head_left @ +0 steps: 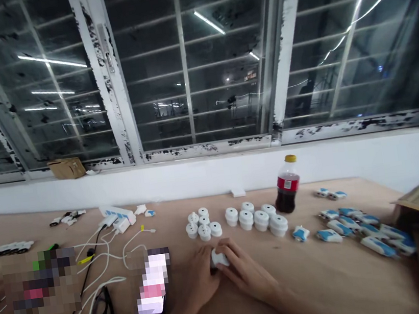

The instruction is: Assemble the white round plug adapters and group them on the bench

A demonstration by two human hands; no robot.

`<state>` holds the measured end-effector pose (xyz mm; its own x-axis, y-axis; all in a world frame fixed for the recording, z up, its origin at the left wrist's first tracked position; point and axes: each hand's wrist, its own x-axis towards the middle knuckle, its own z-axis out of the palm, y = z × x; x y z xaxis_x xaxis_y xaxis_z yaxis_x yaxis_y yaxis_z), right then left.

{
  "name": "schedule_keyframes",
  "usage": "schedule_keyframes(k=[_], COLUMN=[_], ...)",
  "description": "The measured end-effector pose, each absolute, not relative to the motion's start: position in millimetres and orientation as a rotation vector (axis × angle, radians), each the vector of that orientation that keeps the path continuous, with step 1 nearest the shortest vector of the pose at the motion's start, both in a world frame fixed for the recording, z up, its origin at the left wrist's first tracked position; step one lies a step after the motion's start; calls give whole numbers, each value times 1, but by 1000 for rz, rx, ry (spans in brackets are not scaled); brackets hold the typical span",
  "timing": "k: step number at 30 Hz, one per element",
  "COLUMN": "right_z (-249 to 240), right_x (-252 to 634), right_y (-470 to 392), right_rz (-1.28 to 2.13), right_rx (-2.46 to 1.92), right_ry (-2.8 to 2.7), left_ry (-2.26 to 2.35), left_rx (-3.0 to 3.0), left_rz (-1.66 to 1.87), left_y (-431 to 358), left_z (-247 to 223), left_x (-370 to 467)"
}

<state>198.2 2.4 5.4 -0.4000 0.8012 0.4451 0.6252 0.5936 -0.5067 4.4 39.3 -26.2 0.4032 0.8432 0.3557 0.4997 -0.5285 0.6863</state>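
Holding white part [219, 257] b/w both hands, low at table [318, 276], near mid-frame; can't tell if touching tabletop. W/ L hand [203, 270], curled partway, gripping part's left side; fingertips mostly hidden, so can't read exact contact. W/ R hand [244, 266], bent over top & right side of same part, approx half closed, gripping too. Can't judge squeeze force from here.

To do well (judgement): steady w/ L, work w/ R. Rest wrists on table if poss. Press or turn evenly, straight along part's axis, no side load. Prob. smooth plastic, so likely to slip if pinched too lightly. Check face under R fingers before letting go; partly covered atm.

Re position: at far, fingertip end of both hands, in b/w, not deep in palms. Just beyond: left cluster of white round parts [215, 229]. Further right: right cluster of white round parts [261, 220], w/ bottle [288, 186] just behind its right end. Mind phone [153, 283], left of L hand. Off to right of R hand: single blue-white plug [300, 233], then bigger batch of blue-white plugs [330, 236]. Avoid sweeping R that way.
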Motion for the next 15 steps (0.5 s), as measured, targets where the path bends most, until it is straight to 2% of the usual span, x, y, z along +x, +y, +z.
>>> schedule_keyframes(k=[4,8,15], right_z=[10,8,6], right_x=[196,198,201], right_y=[1,3,5], right_rz=[336,242,125], right_rx=[-1268,-1292,-1073], right_ry=[-2098,-2197,-2331], left_ry=[1211,1353,1457], left_rx=[2161,2251,2315], left_rz=[957,776,588], left_y=[39,31,20], left_z=[-28,-7,26], left_x=[6,8,5])
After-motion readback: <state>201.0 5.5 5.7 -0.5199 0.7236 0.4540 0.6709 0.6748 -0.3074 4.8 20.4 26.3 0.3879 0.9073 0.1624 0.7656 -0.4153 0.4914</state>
